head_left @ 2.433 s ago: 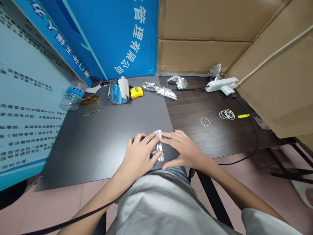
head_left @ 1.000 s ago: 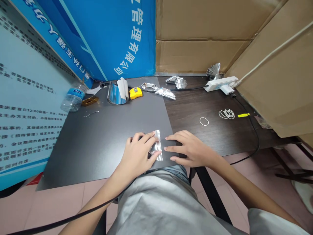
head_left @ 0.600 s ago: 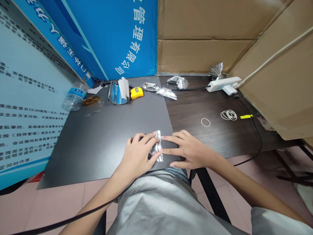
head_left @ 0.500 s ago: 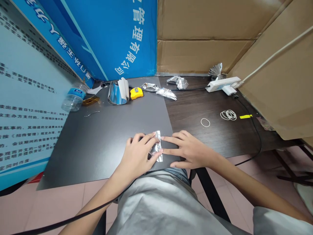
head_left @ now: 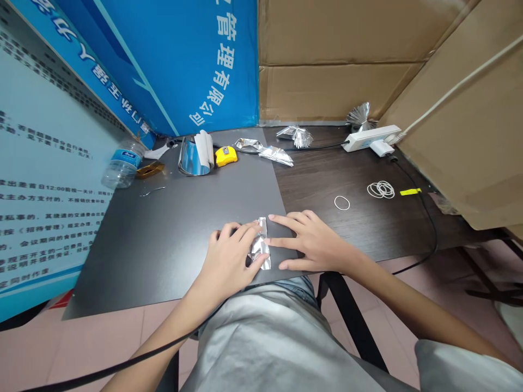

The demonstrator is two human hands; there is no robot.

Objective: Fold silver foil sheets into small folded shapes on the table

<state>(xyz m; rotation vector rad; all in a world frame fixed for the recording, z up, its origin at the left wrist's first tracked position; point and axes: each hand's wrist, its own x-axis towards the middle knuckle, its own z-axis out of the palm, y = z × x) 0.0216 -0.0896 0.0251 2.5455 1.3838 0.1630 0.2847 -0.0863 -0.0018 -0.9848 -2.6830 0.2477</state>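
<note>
Lower centre: left hand [head_left: 229,253] pins foil [head_left: 260,247], fingers apart; right hand [head_left: 312,241] wide. I fear uneven pressure creasing it.

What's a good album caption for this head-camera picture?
A left hand on crinkled silver foil, a right hand at its edge, a yellow tape measure farther back on the gray mat.

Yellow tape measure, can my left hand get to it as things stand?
Probably yes, though the left hand would have to leave the silvery strip it touches; nothing visible blocks the way to the yellow tape measure farther back.
</note>
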